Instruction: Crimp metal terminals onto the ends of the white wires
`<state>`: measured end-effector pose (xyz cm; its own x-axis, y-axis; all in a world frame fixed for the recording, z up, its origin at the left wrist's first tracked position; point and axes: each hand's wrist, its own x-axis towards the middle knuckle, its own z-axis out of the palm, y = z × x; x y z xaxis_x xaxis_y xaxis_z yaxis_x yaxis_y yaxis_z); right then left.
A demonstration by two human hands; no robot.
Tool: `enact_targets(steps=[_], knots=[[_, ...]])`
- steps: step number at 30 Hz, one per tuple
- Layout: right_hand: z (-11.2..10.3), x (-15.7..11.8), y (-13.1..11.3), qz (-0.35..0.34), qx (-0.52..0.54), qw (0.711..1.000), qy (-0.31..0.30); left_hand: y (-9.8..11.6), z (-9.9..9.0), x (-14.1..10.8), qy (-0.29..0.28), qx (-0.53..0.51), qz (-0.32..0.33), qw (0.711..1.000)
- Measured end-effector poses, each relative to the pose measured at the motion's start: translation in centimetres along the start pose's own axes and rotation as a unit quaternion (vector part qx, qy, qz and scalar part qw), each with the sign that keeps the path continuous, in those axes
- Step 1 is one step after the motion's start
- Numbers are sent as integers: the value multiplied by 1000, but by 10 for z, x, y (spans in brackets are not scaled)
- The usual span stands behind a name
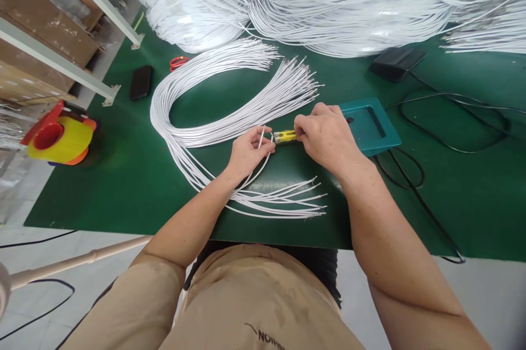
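Observation:
My left hand (247, 151) pinches a white cable (262, 136) between thumb and fingers, the end bent back near the fingertips. My right hand (326, 135) is closed around a small yellow-handled cutter (285, 136). Its metal jaws point left and are right at the cable by my left fingertips; whether they touch it, I cannot tell. A curved bundle of white cables (205, 135) lies just beyond my left hand, its tipped ends fanned to the right. Several separate cables (283, 196) spread below my hands, close to the table's front edge.
Large heaps of white cable (353, 5) cover the back of the green table (115, 185). A teal box (390, 133) and black cords (435, 147) lie on the right. At left are a phone (141, 82), red-handled scissors (179, 63) and a yellow tape roll (68, 141).

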<state>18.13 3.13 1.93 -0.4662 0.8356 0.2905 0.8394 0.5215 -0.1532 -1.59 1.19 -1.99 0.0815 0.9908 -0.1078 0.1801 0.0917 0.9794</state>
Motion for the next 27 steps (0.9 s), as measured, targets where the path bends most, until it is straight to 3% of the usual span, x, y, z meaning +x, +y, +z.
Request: enact_targets(steps=[7, 12, 18, 20, 22, 25, 27], knots=[[-6, -4, -1, 14, 8, 1000, 18, -4, 2, 1, -5, 22, 5, 1000], [-2, -10, 8, 141, -45, 982, 116, 1, 0, 1, -25, -24, -22, 999], [-2, -8, 10, 145, -44, 982, 109, 1, -12, 3, -28, -60, -28, 997], [-9, -6, -1, 105, -5, 989, 107, 0, -15, 3, -31, -71, -14, 997], [-13, -4, -19, 9, 85, 993, 81, 0, -18, 3, -33, -85, -3, 996], [-7, -5, -50, -183, 189, 964, -36, 3, -20, 2, -31, -123, -16, 992], [1, -6, -66, -216, 165, 959, -77, 6, -22, 3, -34, -142, -38, 989]])
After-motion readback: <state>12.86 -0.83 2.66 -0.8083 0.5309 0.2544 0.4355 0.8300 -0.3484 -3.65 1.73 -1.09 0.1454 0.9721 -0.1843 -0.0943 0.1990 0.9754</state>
